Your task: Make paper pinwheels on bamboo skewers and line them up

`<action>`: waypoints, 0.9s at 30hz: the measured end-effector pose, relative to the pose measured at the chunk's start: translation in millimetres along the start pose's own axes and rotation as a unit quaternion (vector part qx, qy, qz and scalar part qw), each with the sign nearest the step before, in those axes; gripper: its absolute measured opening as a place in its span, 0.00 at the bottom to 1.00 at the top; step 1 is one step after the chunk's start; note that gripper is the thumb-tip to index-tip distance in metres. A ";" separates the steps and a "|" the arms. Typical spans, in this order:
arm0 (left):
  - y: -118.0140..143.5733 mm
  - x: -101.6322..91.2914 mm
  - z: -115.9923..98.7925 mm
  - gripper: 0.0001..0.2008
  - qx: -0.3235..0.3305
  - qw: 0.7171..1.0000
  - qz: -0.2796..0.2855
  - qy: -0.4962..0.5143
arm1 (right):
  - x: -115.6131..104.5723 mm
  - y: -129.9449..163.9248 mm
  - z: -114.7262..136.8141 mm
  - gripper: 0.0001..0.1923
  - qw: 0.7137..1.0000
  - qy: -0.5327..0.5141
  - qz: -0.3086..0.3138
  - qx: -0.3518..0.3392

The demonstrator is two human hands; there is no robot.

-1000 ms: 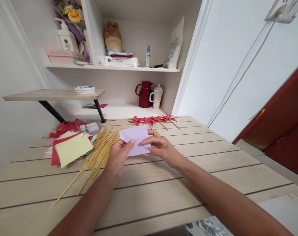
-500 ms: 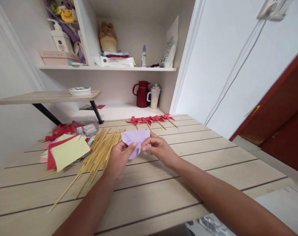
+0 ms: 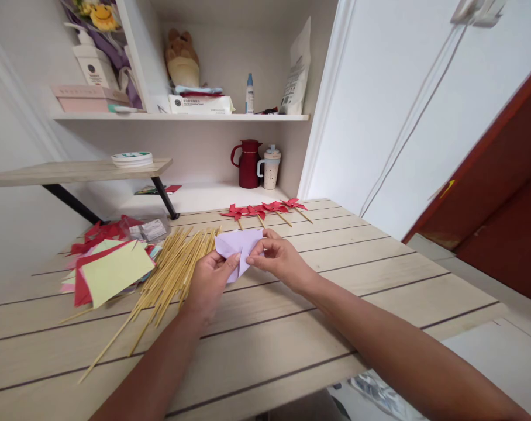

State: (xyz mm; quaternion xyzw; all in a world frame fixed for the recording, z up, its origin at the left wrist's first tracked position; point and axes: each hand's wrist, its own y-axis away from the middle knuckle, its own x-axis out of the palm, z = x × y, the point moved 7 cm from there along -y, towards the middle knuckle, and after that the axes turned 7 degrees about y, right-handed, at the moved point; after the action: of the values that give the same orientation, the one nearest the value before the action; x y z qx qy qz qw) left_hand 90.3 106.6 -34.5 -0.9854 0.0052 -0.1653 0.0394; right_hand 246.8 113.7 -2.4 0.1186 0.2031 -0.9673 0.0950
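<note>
"How are you holding it?"

"My left hand [image 3: 210, 279] pinches the thin, pale purple paper sheet [image 3: 238, 240] at its left side, thumb on top. My right hand [image 3: 279, 261] grips its right side between thumb and fingers, so the sheet is held between them over the pale wooden, dark-lined tabletop [image 3: 274, 351]."

"What could go wrong?"

"If my right thumb slips, I think the bent part could spring back. Tugging both ways might tear it; pressing too hard could leave a stray crease."

"And the count?"

"One purple sheet. Four red paper pinwheels on sticks [image 3: 275, 206] in a row at the far side. One yellow-green paper sheet [image 3: 119, 271] tops the pile on my left. The thin, straw-coloured wooden sticks [image 3: 171, 266] beside it overlap too much for me to count fairly. One dark red, handled jug [image 3: 249, 168] stands behind."
</note>
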 end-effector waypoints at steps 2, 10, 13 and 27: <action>0.8 0.9 0.1 0.21 0.001 1.000 0.000 -0.001 | -0.9 -0.1 -0.6 0.12 1.000 0.013 0.006 -0.004; 0.2 0.4 -0.4 0.21 -0.001 1.000 -0.013 -0.005 | -0.8 -0.5 -2.3 0.09 1.000 -0.009 0.004 -0.019; -1.8 -0.7 0.9 0.21 0.006 1.000 -0.013 0.008 | 0.3 -0.1 -1.0 0.07 0.999 -0.026 0.003 -0.035; -4.3 -3.6 2.7 0.21 0.022 0.998 -0.028 0.047 | 4.5 1.4 -2.7 0.06 0.999 -0.037 0.016 -0.018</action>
State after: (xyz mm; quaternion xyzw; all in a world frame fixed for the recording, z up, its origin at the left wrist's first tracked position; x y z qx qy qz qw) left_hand 87.7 111.1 -37.9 -0.9753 -0.0238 -0.2121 0.0564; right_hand 243.3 113.0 -6.5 0.0839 0.2145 -0.9656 0.1203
